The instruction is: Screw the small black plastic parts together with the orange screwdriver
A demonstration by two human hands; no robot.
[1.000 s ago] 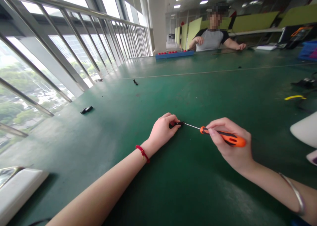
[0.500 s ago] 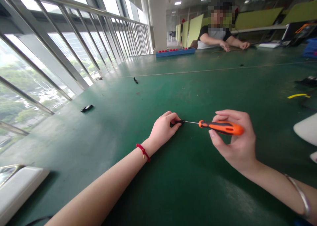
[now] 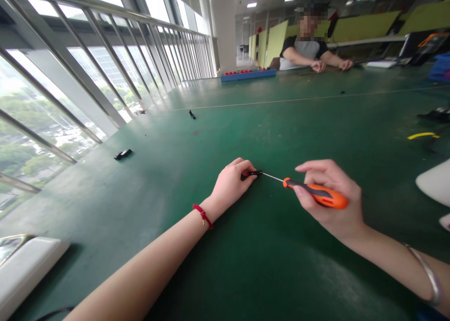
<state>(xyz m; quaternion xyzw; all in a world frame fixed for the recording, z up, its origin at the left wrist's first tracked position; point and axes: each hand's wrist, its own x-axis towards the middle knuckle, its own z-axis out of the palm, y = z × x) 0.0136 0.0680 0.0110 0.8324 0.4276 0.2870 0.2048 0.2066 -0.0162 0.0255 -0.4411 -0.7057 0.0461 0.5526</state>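
My left hand [image 3: 235, 178] rests on the green tabletop [image 3: 225, 250], its fingertips pinching a small black part [image 3: 256, 173]. What kind of part it is I cannot make out, since the fingers cover much of it. An orange and dark grey screwdriver [image 3: 318, 194] lies in my right hand [image 3: 333, 199], between the thumb and the fingers, with the index finger lifted off the handle. Its thin metal shaft points left, and the tip meets the right end of the black part. The handle sits lower than the tip in the view.
Small black pieces lie on the table at the left [image 3: 123, 154] and farther back [image 3: 192, 115]. A blue strip with red knobs [image 3: 248, 75] stands at the far edge, near a seated person [image 3: 304, 51]. A yellow strip [image 3: 423, 136] lies right; a white box [image 3: 33, 269] sits front left.
The screwdriver's handle has tilted down in the view, and my right index finger has come away from it. My left hand and the black part have stayed in place.
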